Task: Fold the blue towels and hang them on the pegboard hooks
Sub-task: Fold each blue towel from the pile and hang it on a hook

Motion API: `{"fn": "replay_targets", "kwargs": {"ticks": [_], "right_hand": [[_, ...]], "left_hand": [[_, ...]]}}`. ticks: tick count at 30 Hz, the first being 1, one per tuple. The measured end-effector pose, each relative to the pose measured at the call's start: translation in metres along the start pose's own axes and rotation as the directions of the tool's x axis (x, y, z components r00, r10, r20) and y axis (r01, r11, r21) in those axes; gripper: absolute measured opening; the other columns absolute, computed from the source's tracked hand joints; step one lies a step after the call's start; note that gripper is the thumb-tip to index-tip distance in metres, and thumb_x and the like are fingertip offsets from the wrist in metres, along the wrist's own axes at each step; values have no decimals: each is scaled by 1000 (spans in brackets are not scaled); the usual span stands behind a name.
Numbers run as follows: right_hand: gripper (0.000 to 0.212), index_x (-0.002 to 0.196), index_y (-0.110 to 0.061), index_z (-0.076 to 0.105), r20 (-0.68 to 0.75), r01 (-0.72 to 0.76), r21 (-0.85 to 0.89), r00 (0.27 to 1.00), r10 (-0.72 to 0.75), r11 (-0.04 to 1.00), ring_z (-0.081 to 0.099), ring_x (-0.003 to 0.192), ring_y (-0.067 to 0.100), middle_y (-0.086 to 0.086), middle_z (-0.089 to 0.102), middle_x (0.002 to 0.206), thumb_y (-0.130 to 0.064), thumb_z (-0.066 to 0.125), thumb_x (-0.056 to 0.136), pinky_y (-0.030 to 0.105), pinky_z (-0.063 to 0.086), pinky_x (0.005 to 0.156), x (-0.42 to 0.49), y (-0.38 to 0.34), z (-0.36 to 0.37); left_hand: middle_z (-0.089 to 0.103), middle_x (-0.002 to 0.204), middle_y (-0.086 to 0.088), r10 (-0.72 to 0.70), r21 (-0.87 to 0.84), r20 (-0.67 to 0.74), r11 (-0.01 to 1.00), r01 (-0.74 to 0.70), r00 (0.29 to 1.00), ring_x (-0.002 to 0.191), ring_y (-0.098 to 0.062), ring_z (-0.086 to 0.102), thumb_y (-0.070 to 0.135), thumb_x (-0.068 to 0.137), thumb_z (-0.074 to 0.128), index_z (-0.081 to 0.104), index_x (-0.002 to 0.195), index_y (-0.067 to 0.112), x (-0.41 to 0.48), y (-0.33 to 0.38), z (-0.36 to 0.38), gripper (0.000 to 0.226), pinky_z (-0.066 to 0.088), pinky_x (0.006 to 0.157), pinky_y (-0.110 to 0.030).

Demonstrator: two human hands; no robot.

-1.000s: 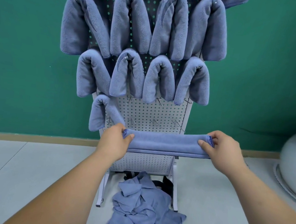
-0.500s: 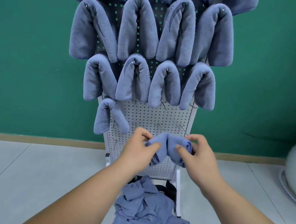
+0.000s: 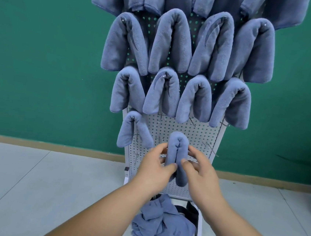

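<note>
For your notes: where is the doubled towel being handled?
Head view, centre: doubled towel between left hand and right hand, before the lower pegboard, right of the lowest hung towel.

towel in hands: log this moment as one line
towel: doubled over, fold on top | left hand: pinches left half | right hand: pinches right half | pegboard: behind it | on hook: cannot tell | pile: on floor
</note>
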State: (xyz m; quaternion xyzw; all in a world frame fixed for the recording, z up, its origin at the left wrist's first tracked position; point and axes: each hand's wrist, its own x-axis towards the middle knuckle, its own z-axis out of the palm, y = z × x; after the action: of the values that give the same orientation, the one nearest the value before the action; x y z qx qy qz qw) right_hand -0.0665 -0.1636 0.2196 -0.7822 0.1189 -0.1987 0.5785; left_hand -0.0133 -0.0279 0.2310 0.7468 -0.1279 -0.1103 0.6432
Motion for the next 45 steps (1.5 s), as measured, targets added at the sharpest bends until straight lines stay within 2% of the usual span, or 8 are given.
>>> {"fn": "replay_targets", "kwargs": {"ticks": [2, 7, 11, 15, 21, 31, 37, 45], "right_hand": [[44, 143, -36, 58, -8, 39, -13, 999, -39, 999, 67, 106, -7, -19, 65, 134, -22, 63, 102, 18, 57, 87, 2, -4, 9], [47, 136, -46, 55, -72, 151, -101, 985, -159, 983, 64, 111, -5, -32, 67, 120, -23, 70, 98, 38, 58, 93, 1, -14, 27], [45, 139, -49, 53, -118, 251, -122, 957, -265, 960, 66, 110, 3, -25, 70, 121, -24, 62, 103, 37, 56, 93, 7, -30, 39], [44, 143, -49, 53, -110, 301, -145, 942, -318, 943, 67, 106, 16, -18, 71, 121, -26, 57, 105, 45, 56, 93, 26, -37, 50], [43, 142, -52, 51, -147, 238, -230, 950, -276, 944, 63, 98, 15, -15, 68, 107, -30, 55, 106, 43, 55, 87, 45, -16, 63], [39, 143, -48, 53, -215, 197, -237, 944, -250, 951, 67, 94, 12, -15, 73, 108, -31, 53, 107, 37, 56, 84, 86, -1, 81], [42, 145, -42, 54, -162, 221, -360, 942, -294, 907, 67, 87, 15, -11, 76, 105, -28, 58, 106, 34, 53, 78, 95, 29, 80], [41, 144, -39, 51, -34, 271, -378, 951, -306, 885, 61, 79, 9, -13, 69, 96, -27, 58, 106, 32, 50, 72, 86, 42, 70]], "left_hand": [[77, 112, 10, 33, -23, -37, 999, -34, 999, 97, -9, 76, 1, 93, 66, 64, 123, 45, -1, 1, -3, 53, 65, 85, -41], [74, 106, 27, 206, 93, -174, 977, -192, 963, 100, 0, 72, 1, 95, 62, 66, 120, 47, -2, 6, -18, 52, 58, 87, -24], [74, 109, 24, 373, 138, -291, 927, -347, 881, 101, -3, 72, 4, 101, 58, 65, 132, 43, -8, 16, -27, 50, 55, 82, -13], [72, 99, 31, 364, 113, -383, 931, -348, 849, 95, -2, 71, 6, 101, 58, 61, 110, 66, 7, 19, -34, 61, 53, 80, -12], [73, 91, 14, 333, 316, -380, 924, -218, 863, 84, 2, 65, 12, 101, 57, 71, 118, 31, 40, -6, -42, 29, 44, 66, -7], [70, 96, 17, 355, 336, -452, 918, -213, 818, 88, -4, 65, 13, 103, 55, 67, 126, 33, 80, -13, -27, 32, 51, 80, -18], [70, 91, 13, 342, 398, -400, 901, -175, 850, 81, -9, 62, 15, 102, 57, 67, 118, 33, 93, -37, -28, 26, 45, 70, -23], [71, 105, 13, 237, 260, -223, 949, -177, 945, 98, -11, 70, 25, 98, 63, 50, 116, 40, 94, -54, -34, 27, 59, 85, -46]]}}
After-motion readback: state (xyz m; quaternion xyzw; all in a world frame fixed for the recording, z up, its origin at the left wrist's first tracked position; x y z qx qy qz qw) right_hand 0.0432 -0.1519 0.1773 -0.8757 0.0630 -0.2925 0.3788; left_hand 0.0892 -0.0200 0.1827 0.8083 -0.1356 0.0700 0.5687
